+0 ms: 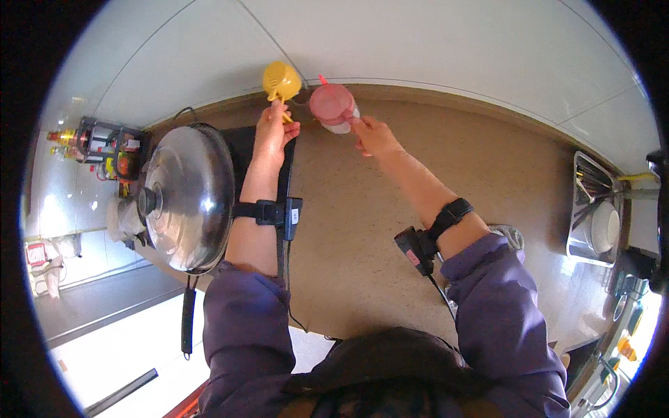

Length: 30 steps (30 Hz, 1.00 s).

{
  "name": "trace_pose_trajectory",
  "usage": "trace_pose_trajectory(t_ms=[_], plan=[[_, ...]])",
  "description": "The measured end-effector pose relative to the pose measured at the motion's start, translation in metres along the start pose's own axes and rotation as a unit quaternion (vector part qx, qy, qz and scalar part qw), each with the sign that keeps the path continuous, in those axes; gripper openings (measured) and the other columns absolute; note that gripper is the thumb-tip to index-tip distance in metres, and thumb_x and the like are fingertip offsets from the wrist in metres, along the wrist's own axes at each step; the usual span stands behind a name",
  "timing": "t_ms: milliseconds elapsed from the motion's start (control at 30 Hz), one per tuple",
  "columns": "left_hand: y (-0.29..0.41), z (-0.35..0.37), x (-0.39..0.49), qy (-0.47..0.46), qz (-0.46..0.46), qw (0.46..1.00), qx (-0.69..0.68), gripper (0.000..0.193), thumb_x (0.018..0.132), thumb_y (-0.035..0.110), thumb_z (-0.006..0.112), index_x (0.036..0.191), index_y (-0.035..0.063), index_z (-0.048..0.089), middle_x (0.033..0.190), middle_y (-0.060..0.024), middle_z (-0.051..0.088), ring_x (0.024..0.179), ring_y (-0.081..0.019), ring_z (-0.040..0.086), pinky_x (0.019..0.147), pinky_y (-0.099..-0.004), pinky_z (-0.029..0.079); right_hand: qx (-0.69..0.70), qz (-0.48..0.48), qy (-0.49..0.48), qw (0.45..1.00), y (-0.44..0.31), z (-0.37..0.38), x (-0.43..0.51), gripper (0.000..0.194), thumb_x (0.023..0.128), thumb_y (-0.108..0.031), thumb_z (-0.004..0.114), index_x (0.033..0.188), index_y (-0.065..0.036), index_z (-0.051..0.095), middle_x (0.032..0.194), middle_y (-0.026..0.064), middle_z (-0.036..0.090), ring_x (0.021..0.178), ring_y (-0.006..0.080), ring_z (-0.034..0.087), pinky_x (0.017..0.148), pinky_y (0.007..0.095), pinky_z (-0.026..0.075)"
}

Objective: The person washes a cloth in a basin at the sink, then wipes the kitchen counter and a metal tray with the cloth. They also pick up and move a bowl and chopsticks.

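Note:
My left hand (273, 128) holds a yellow plastic cup-like scoop (281, 80) by its handle, near the white wall at the back of the counter. To its right, my right hand (377, 137) grips the handle of a translucent red plastic cup or scoop (331, 103). A white item (339, 128) shows partly below the red one; whether they touch cannot be told. A small red tip sticks out behind the red piece. The inside of the red vessel is hard to make out.
At the left, a large lidded pan (191, 201) sits on a black cooktop (238, 141). A rack of bottles and jars (112, 149) stands beyond it. On the right of the brown counter (355, 219) lies a metal tray (575, 209) with chopsticks and a white bowl (605, 227).

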<state>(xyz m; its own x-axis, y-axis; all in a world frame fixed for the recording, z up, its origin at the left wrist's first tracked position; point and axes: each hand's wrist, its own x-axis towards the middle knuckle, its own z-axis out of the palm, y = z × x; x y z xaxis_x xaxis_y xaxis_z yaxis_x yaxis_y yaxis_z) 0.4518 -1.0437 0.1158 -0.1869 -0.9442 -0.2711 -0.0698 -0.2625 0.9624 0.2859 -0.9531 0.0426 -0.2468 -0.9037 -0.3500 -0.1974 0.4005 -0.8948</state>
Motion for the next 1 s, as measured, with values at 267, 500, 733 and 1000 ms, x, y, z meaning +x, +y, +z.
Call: trace_pose_trajectory(t_ms=[267,500,733,1000], plan=[[0.003,0.002,-0.009,-0.064,-0.011,0.998,0.014,0.035,0.088,0.042,0.047,0.092,0.0075,0.049,0.083,-0.0020,0.051,0.068,-0.0109,0.053,0.063,-0.0264,0.047,0.145,0.025,0.027,0.989,-0.020,-0.009,-0.021,0.036,0.085,-0.038,0.049,0.096,-0.005,0.058,0.068,0.0053,0.057,0.053,0.0126,0.053,0.048,0.0276,0.043],[-0.002,-0.003,-0.017,-0.001,-0.013,1.000,-0.021,0.037,0.088,0.039,0.048,0.102,0.0049,0.045,0.093,-0.0070,0.050,0.074,-0.0168,0.057,0.064,-0.0293,0.049,0.190,0.005,0.051,0.980,-0.003,-0.026,-0.047,0.033,0.083,-0.030,0.054,0.105,-0.006,0.056,0.086,0.0059,0.060,0.068,0.0120,0.057,0.055,0.0251,0.046],[-0.026,-0.031,-0.048,0.058,-0.020,0.995,-0.076,0.030,0.085,0.031,0.055,0.105,0.0084,0.050,0.098,-0.0075,0.053,0.078,-0.0196,0.057,0.067,-0.0329,0.049,-0.134,-0.149,0.123,0.972,0.066,-0.124,-0.176,0.034,0.080,-0.022,0.057,0.109,-0.005,0.054,0.106,0.0133,0.057,0.103,0.0251,0.052,0.089,0.0343,0.039],[-0.071,-0.036,-0.121,0.019,-0.079,0.995,-0.050,0.029,0.086,0.025,0.054,0.109,0.0079,0.050,0.099,-0.0055,0.054,0.076,-0.0132,0.057,0.067,-0.0277,0.048,-0.474,0.139,0.187,0.849,0.151,-0.068,-0.307,0.075,0.077,-0.037,0.057,0.132,0.000,0.023,0.142,0.0222,0.007,0.131,0.0384,0.005,0.104,0.0499,0.008]])
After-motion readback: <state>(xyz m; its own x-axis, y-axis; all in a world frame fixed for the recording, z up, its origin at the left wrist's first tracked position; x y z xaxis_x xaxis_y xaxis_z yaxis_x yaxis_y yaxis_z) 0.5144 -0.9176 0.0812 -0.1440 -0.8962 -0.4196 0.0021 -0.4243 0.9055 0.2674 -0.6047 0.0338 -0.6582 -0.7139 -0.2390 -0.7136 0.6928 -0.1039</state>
